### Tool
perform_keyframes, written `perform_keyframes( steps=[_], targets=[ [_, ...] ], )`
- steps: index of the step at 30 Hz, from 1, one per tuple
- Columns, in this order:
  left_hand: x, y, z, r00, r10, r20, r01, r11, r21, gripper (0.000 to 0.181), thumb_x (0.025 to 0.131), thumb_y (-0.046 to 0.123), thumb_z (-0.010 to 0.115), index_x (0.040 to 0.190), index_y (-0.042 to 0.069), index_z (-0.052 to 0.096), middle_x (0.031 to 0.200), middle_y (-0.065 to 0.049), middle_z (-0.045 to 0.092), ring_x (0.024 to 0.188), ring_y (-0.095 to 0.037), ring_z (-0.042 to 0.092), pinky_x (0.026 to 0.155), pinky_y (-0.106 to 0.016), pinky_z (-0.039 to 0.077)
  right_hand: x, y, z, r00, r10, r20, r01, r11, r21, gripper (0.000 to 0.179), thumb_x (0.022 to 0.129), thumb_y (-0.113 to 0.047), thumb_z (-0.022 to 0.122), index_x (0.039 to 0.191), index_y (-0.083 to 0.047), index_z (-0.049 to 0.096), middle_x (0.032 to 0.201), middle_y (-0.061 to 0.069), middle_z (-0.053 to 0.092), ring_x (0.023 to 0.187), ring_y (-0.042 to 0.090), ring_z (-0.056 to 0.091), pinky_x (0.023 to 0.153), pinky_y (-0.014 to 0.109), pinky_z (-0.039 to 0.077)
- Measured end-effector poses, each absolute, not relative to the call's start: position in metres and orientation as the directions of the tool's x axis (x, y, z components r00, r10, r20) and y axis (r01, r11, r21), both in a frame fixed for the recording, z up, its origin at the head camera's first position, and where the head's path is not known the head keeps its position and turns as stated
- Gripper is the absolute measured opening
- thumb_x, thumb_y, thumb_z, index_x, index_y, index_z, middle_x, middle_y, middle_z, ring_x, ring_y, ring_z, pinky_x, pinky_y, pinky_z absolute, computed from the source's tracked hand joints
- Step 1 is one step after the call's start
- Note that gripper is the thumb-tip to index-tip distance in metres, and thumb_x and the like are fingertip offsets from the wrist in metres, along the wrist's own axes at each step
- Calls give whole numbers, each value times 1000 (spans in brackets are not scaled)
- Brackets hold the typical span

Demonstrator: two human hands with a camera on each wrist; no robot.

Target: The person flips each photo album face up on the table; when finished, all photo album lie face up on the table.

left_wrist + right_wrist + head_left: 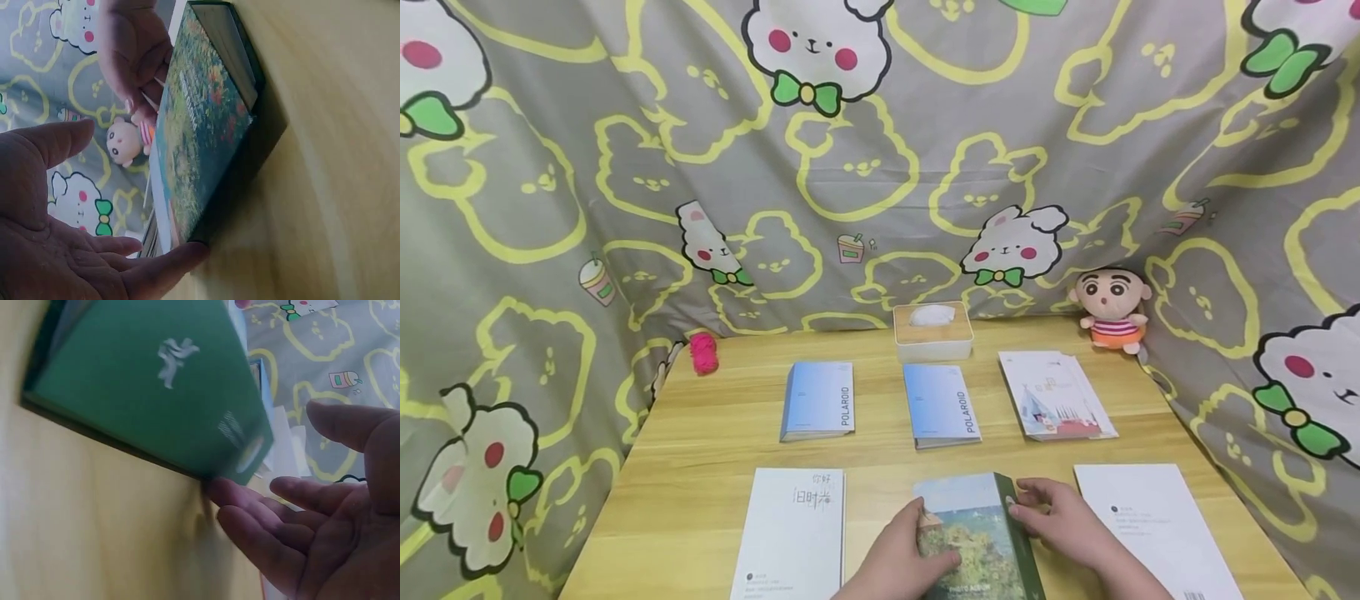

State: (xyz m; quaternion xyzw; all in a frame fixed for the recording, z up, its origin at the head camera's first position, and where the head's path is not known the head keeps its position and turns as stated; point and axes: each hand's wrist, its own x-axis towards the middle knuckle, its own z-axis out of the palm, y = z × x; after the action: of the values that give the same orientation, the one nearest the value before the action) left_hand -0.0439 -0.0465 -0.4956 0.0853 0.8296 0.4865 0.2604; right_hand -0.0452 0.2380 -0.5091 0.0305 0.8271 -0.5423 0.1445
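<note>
A green photo album (966,533) with a garden-and-sea painting on its cover lies at the near middle of the table. Along its left edge is my left hand (904,554), thumb apart from the fingers; the left wrist view has one of its fingertips at a lower corner of the album (200,125). On the other side my right hand (1060,521) is beside the green spine. Its fingers are fairly straight in the right wrist view, with a fingertip touching the bottom corner of the spine (150,394). Neither hand is curled round the album.
White albums flank it at left (790,533) and right (1157,533). Behind are two blue Polaroid albums (820,400) (940,404) and a white illustrated album (1052,396). Farther back stand a tissue box (932,342), a plush doll (1112,308) and pink yarn (703,354). Patterned curtain (850,167) surrounds the table.
</note>
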Motion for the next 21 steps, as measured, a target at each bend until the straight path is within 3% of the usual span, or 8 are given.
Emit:
perform_keyframes(
  steps=[4, 8, 12, 21],
  targets=[
    [-41, -42, -500, -857, 387, -342, -100, 525, 845, 87, 92, 38, 83, 152, -11, 44, 144, -29, 57, 131, -54, 54, 100, -73, 47, -42, 231, -511, -963, -20, -269, 235, 432, -871, 63, 97, -21, 79, 137, 19, 55, 115, 20, 73, 91, 27, 74, 67, 38, 63],
    [-40, -35, -505, -856, 393, -336, -108, 499, 860, 83, 92, 37, 83, 152, -8, 48, 154, -33, 47, 138, -56, 47, 104, -74, 44, -38, 225, -513, -962, 59, -268, 265, 451, -852, 53, 96, -24, 80, 133, 12, 64, 115, 13, 74, 104, 29, 71, 77, 39, 63],
    [-39, -28, -506, -847, 394, -358, -136, 491, 861, 87, 88, 38, 86, 152, -6, 48, 161, -35, 37, 144, -58, 39, 108, -74, 40, -37, 222, -516, -957, 112, -267, 288, 439, -851, 44, 98, -22, 78, 127, 9, 68, 111, 11, 76, 103, 29, 72, 81, 42, 62],
    [-39, -25, -505, -842, 394, -368, -125, 521, 845, 90, 86, 40, 88, 153, -5, 48, 161, -32, 38, 146, -56, 37, 112, -73, 37, -36, 222, -515, -952, 146, -271, 307, 394, -866, 49, 97, -25, 80, 129, 9, 66, 113, 12, 75, 103, 28, 72, 78, 35, 62]
  ],
)
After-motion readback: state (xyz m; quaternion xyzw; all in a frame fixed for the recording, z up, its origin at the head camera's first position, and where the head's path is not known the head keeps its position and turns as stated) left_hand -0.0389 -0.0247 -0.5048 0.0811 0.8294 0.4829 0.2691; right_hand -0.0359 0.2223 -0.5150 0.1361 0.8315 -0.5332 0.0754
